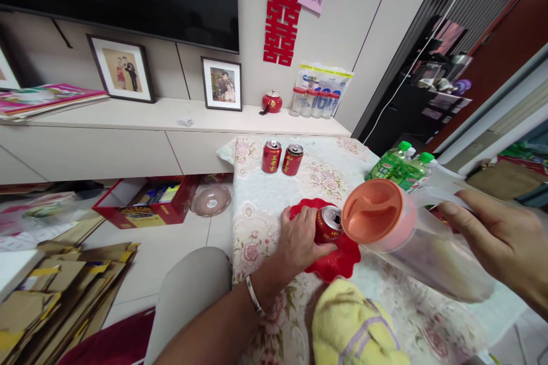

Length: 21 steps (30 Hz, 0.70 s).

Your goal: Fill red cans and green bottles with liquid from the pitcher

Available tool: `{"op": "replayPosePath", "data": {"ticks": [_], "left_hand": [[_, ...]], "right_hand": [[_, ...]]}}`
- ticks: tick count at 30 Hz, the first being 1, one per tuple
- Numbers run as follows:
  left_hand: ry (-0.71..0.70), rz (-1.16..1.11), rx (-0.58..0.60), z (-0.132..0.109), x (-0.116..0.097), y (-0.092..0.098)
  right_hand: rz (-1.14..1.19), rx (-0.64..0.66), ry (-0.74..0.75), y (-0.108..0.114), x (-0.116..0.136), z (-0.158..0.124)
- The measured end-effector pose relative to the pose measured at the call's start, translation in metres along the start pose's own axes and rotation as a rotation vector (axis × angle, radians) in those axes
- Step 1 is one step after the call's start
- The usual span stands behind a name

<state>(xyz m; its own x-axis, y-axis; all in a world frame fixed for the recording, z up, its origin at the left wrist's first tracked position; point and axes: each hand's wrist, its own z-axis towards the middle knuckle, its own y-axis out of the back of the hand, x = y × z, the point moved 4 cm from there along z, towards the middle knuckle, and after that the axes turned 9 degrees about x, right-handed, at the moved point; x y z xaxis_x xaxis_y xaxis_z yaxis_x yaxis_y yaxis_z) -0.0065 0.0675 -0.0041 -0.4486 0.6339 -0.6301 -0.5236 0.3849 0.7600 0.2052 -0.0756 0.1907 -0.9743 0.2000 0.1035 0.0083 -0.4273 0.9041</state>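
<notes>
My left hand is closed around a red drink can, which stands tilted over a red scalloped plate. In my right hand is the handle of a clear plastic pitcher with an orange lid. The pitcher lies tipped on its side in the air, its lid end right beside the top of the can. Whether liquid passes between them I cannot tell. A yellow cloth with a purple stripe lies in front of the plate.
Two more red cans stand toward the table's back edge. Green-capped bottles are at the right. The flowered tablecloth covers the table. Behind it runs a white cabinet with framed photos, a red pot and glass jars.
</notes>
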Motion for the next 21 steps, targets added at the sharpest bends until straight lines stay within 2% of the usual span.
{"op": "replayPosePath", "data": {"ticks": [4, 21], "left_hand": [[0.003, 0.001, 0.003, -0.0008, -0.0004, 0.0009], [0.005, 0.030, 0.008, -0.0009, -0.0022, 0.0025]], "right_hand": [[0.045, 0.008, 0.037, 0.0017, 0.0013, -0.0001], [0.034, 0.056, -0.011, 0.0023, -0.0014, 0.0021]]}}
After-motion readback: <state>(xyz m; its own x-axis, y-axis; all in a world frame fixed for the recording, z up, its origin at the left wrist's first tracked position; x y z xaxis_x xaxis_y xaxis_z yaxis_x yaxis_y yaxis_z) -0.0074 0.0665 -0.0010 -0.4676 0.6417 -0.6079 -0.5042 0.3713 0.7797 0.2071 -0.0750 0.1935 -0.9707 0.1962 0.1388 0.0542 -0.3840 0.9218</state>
